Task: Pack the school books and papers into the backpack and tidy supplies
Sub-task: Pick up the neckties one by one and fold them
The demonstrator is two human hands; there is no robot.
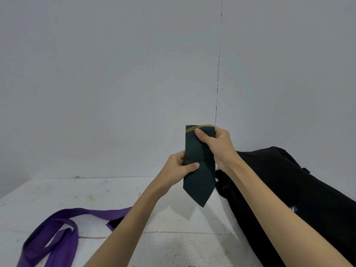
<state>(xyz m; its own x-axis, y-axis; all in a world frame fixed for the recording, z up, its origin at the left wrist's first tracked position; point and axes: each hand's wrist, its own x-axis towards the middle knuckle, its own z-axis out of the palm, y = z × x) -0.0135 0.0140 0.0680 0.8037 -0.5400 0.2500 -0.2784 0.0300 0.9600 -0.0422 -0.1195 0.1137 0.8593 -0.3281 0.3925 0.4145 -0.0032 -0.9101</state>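
We've got a folded dark green tie (199, 166) up in the air over the tabletop (173, 243). Left hand (178, 168) pinches its middle, right hand (215, 143) pinches the striped top. Black backpack (289, 189) lies just right, purple strap (57, 232) left.

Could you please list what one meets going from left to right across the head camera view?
Purple strap → left hand → dark green tie, held up in both hands → right hand → black backpack, lying on the white table.
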